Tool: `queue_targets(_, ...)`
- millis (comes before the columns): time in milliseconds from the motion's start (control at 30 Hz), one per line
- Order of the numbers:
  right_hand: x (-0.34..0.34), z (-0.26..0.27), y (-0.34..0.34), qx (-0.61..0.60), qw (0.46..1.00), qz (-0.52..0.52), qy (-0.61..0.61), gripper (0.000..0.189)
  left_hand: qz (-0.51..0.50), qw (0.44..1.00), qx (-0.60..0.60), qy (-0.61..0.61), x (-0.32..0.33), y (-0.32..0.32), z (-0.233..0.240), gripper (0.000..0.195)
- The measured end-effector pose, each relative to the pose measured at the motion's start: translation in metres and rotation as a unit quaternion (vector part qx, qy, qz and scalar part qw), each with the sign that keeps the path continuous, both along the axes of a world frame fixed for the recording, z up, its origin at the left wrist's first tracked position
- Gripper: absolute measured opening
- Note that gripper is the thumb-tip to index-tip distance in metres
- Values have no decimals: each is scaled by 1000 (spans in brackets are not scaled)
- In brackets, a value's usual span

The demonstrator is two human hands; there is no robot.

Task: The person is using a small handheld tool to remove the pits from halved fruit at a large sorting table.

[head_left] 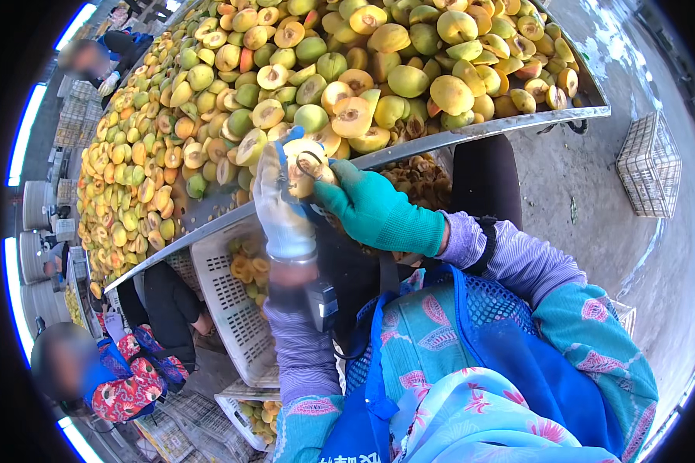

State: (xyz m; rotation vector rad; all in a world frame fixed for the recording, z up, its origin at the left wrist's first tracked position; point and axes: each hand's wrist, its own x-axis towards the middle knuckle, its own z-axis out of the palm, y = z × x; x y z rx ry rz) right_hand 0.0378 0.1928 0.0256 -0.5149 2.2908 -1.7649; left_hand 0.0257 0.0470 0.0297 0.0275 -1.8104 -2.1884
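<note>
My left hand (284, 202), in a white glove with blue-coated fingers, cups a halved yellow peach (302, 173), cut face up. My right hand (376, 208), in a green knit glove, has its thumb and fingers at the right edge of that half. A thin, dark curved loop blade (308, 164) lies over the cut face; it appears to come from my right hand, which hides any handle. Both hands are just above the near metal edge of a sloping table (405, 147) heaped with halved peaches (278, 110).
A white perforated crate (226, 312) with peach halves stands below the table, left of my legs. Scraps (417, 179) lie under the table edge. On the concrete floor at right is another crate (648, 165). One co-worker (124, 370) sits at left; another (113, 58) is farther up the table.
</note>
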Motion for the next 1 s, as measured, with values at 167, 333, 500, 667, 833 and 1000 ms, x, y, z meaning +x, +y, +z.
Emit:
queue_targets(167,4,-10,-12,-96,995,-33,5,38,-14,998,53,0,1,8,10,44)
queue_targets(333,3,-11,-15,-120,992,-41,-9,39,45,998,-24,43,2,9,4,33)
queue_targets(500,-7,-15,-2,-92,994,30,-49,38,14,999,-30,13,-7,14,4,27)
queue_targets(667,-5,-20,-3,-120,990,-5,-78,41,-30,997,-56,-53,-9,18,4,39)
queue_targets(833,8,-9,-11,-167,960,-8,-226,45,-16,986,-67,-154,-19,15,-2,41)
queue_targets(1000,2,15,16,-387,740,164,-525,38,-113,964,68,-229,-20,17,19,39)
